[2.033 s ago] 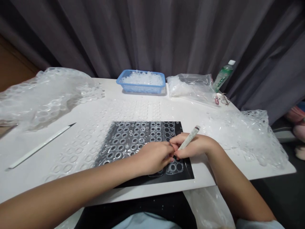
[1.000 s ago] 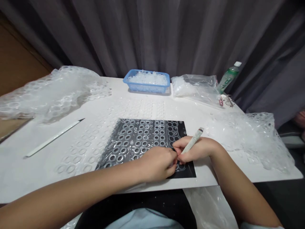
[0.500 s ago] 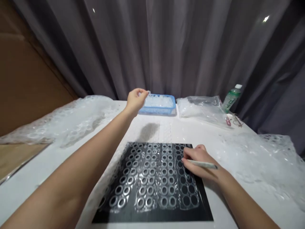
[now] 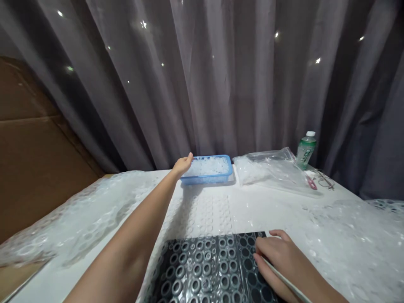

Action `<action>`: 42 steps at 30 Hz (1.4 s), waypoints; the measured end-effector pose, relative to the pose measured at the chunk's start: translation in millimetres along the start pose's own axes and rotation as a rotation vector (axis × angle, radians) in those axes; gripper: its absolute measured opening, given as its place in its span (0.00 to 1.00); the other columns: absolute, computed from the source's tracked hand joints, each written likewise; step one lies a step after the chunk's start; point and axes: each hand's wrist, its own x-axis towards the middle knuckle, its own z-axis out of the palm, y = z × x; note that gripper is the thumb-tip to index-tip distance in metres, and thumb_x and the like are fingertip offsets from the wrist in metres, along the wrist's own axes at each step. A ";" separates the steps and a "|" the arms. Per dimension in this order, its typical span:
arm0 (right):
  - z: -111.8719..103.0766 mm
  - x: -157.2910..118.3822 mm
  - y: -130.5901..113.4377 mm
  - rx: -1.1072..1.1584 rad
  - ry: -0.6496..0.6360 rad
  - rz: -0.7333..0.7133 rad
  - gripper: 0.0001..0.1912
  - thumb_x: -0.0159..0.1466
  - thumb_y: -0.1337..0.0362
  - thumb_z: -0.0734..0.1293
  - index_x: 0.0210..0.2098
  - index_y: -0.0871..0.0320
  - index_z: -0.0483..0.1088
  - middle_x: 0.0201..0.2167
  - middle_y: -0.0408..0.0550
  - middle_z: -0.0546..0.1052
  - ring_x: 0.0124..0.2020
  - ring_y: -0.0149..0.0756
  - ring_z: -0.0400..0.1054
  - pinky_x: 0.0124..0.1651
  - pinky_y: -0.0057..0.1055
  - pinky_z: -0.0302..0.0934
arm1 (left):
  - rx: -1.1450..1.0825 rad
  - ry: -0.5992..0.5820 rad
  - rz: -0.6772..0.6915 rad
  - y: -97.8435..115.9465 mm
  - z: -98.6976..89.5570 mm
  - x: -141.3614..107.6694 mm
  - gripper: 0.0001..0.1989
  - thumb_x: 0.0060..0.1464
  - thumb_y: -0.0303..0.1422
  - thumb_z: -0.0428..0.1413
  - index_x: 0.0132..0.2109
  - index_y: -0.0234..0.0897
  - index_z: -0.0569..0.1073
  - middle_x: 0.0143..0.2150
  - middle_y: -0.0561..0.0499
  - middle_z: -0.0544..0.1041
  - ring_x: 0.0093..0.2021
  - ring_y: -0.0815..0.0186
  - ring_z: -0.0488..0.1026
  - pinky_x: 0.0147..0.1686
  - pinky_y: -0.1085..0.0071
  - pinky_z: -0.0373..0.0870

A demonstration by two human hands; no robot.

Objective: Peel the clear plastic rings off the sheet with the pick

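My left hand is at the left end of a blue plastic basket, thumb over the rim; its other fingers are mostly hidden. Small clear pieces fill the basket. In my right hand is a slim pale stick-like tool; its tip is out of sight. That hand rests at the right side of a black board. Clear plastic strips with rows of round rings lie on the board. The rightmost strip shows dark circles without pale rings.
Clear ringed plastic sheets are heaped at the left, with more plastic sheets at the right. A clear bag, a green-labelled bottle and pink-handled scissors stand or lie at the back right. Cardboard rises at left.
The view has tilted upward, so the board sits lower. My left hand has come down from above the basket to its left end. My right hand keeps the slim tool at the board.
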 end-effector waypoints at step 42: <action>-8.6 -7.3 -9.0 0.836 -0.378 0.393 0.10 0.53 0.67 0.65 0.22 0.56 0.57 0.16 0.36 0.64 0.18 0.26 0.58 0.19 0.22 0.48 | 0.424 -0.023 0.859 41.0 -13.5 -115.0 0.13 0.55 0.23 0.47 0.46 0.29 0.70 0.46 0.40 0.69 0.42 0.60 0.64 0.42 0.63 0.58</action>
